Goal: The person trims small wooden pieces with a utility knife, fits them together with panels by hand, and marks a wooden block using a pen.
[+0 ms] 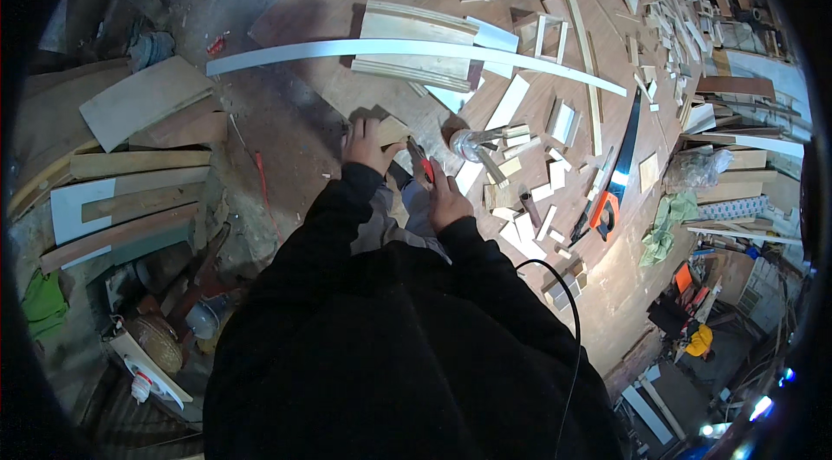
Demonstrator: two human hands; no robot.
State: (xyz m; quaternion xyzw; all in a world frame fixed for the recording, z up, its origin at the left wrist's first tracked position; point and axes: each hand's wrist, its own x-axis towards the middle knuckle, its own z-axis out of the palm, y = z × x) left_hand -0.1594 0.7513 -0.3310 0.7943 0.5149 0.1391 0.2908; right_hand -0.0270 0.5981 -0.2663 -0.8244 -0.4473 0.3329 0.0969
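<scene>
In front of my body, my left hand (364, 146) has its fingers bent over a small pale wooden block (394, 130), gripping its near left side. My right hand (449, 204) is closed round a red-handled hand tool (421, 160). Its dark metal end points up and left toward the block; the exact kind of tool is not clear. A clear plastic container (463, 144) stands right of the tool, with hammer-like handles or sticks leaning out of it. Beyond my hands lies a grooved wooden board (412, 31), crossed by a long pale curved strip (381, 47).
A handsaw (607, 204) with an orange and black handle lies to the right, amid several wood offcuts (524, 230). Stacked boards (143, 165) fill the left side. Green cloth (667, 226) lies at the far right. Lower right, a person (693, 334) in yellow and black is visible. A black cable (576, 321) hangs beside my right arm.
</scene>
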